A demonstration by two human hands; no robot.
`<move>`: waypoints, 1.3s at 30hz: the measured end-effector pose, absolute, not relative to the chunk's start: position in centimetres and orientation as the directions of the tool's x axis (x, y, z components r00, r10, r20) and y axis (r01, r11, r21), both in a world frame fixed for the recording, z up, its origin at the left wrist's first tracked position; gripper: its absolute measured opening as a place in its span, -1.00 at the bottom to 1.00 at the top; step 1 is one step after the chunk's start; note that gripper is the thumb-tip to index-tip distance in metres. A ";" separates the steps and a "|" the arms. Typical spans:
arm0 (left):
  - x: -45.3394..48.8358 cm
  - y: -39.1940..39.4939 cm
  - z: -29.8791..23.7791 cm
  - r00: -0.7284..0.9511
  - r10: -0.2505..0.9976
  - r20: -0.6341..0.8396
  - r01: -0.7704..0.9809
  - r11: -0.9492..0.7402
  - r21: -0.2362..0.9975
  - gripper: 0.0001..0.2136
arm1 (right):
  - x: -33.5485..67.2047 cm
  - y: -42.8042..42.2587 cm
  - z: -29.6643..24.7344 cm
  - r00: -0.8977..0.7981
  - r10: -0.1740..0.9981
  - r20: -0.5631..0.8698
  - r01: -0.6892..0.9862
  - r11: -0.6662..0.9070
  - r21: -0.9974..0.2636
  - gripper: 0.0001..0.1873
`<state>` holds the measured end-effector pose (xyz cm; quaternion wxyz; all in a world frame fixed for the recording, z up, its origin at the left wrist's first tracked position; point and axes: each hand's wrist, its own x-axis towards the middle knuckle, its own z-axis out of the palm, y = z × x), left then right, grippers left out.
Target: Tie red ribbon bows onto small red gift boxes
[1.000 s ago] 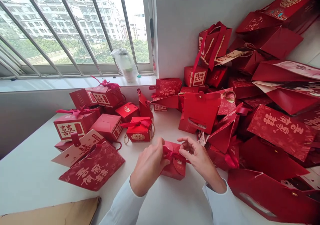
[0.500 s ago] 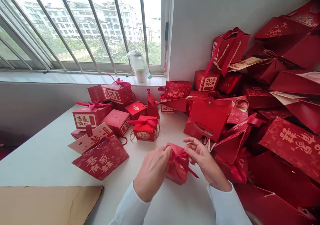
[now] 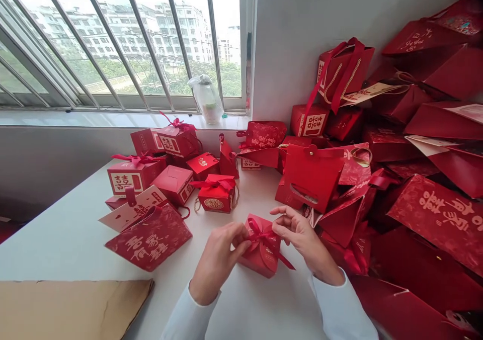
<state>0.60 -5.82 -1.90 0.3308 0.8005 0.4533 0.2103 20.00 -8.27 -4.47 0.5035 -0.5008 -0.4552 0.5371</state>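
A small red gift box [image 3: 262,262] with rounded, folded flaps rests on the white table [image 3: 241,310] between my hands. Its red ribbon [image 3: 260,235] is tied in a bow on top, and one tail hangs off the right side. My left hand [image 3: 216,260] pinches the bow's left part between thumb and fingers. On the other side, my right hand [image 3: 304,237] has thumb and forefinger closed on the bow's right part, with its other fingers loosely curled. The fingertips partly cover the ribbon ends.
Several red gift boxes [image 3: 136,174] and an upright red bag [image 3: 149,239] stand to the left and behind. A large pile of red bags [image 3: 437,209] rises on the right. Cardboard [image 3: 71,305] lies front left. A plastic-wrapped cup [image 3: 207,101] stands on the sill of the barred window.
My left hand has shifted left and turned, its fingers now pinching the bow's left part further out. The right hand stays at the bow's right side. The view has moved slightly.
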 end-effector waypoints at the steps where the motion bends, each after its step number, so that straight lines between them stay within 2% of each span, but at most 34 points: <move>1: 0.5 -5.8 -1.9 0.505 0.862 0.043 0.586 -0.379 0.717 -0.89 | 19.9 -8.2 -4.5 0.010 0.996 -0.093 -0.108 -0.091 -0.990 -0.63; 4: 0.2 -5.9 -1.7 0.510 0.858 0.053 0.590 -0.394 0.705 -0.89 | 19.6 -8.1 -4.7 0.026 0.992 -0.127 -0.119 -0.123 -0.985 -0.60; 11: -0.3 -5.9 -1.6 0.523 0.852 0.011 0.584 -0.368 0.724 -0.89 | 19.6 -8.0 -4.6 0.029 0.993 -0.116 0.023 -0.117 -0.993 -0.71; 14: -0.3 -5.7 -1.6 0.533 0.846 -0.005 0.561 -0.349 0.751 -0.89 | 20.3 -8.8 -3.7 0.027 1.000 0.006 0.207 0.000 -0.978 -0.76; 17: -0.1 -5.7 -1.7 0.534 0.845 -0.005 0.536 -0.334 0.775 -0.85 | 21.0 -9.7 -2.5 -0.080 0.984 0.162 0.447 0.180 -0.876 -0.80; 20: 0.1 -5.8 -1.8 0.539 0.842 0.009 0.517 -0.339 0.786 -0.82 | 21.3 -10.0 -1.9 -0.181 0.965 0.191 0.583 0.262 -0.769 -0.85; 24: 0.4 -6.0 -1.8 0.528 0.849 0.025 0.525 -0.350 0.776 -0.83 | 20.8 -9.3 -2.2 -0.158 0.974 0.161 0.657 0.225 -0.720 -0.84; 27: 0.4 -6.0 -1.5 0.521 0.853 -0.007 0.541 -0.323 0.776 -0.83 | 20.3 -8.9 -2.5 -0.116 0.984 0.135 0.624 0.178 -0.761 -0.82; 31: 0.0 -5.8 -1.3 0.514 0.852 -0.098 0.594 -0.271 0.757 -0.75 | 19.8 -8.7 -2.4 -0.075 0.997 0.015 0.552 0.054 -0.832 -0.78; 34: -0.5 -5.5 -1.4 0.528 0.838 -0.135 0.624 -0.275 0.732 -0.67 | 19.2 -8.5 -2.4 0.003 0.999 -0.049 0.557 -0.043 -0.829 -0.75; 39: -1.0 -4.9 -1.7 0.528 0.828 -0.190 0.655 -0.254 0.712 -0.61 | 18.3 -8.3 -2.9 0.072 0.997 0.033 0.680 -0.024 -0.733 -0.72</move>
